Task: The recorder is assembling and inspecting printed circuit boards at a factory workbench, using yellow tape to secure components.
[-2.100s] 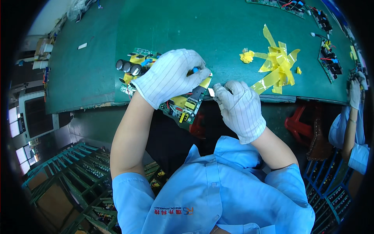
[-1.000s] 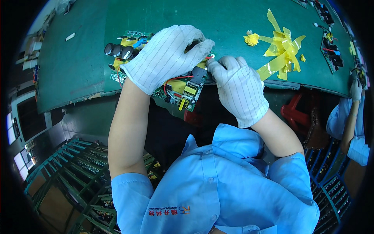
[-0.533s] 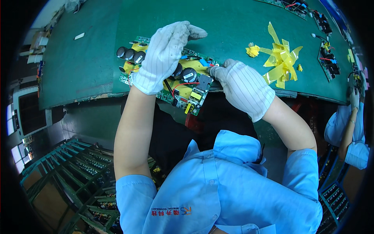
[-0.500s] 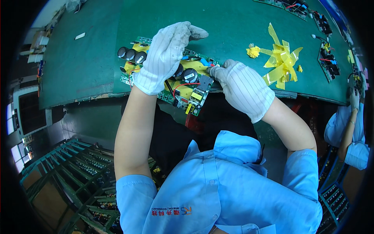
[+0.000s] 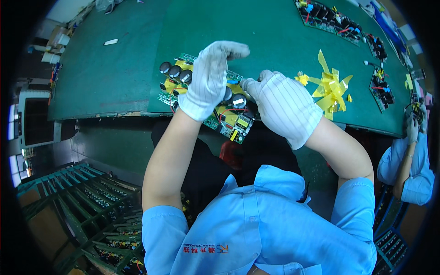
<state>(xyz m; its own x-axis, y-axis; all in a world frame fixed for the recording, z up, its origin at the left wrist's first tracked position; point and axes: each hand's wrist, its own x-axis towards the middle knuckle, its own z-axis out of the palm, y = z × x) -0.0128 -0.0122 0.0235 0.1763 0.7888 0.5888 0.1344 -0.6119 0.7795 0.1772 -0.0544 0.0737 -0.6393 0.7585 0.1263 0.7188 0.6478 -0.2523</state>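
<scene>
A green circuit board (image 5: 231, 117) with black round capacitors, yellow patches and a red wire lies at the table's near edge, its near corner overhanging. My left hand (image 5: 208, 75), in a white striped glove, rests across the board's middle with its fingers stretched out to the right. My right hand (image 5: 284, 103), gloved alike, is over the board's right end. Its thumb and fingers are pinched together beside a small blue part; whatever they grip is hidden. The glove covers the board's right corner. Right of this hand lies a crumpled bunch of yellow tape (image 5: 332, 89).
More circuit boards lie at the far right, one (image 5: 382, 87) near the tape and a row (image 5: 327, 20) behind. A small white piece (image 5: 111, 41) is on the green table (image 5: 101, 87). Racks (image 5: 91, 201) of boards stand lower left. A co-worker's sleeve (image 5: 403, 160) shows at right.
The view has shifted, so the board and left hand appear farther right and lower. Relative to the board, my right hand has moved left, covering more of its right end.
</scene>
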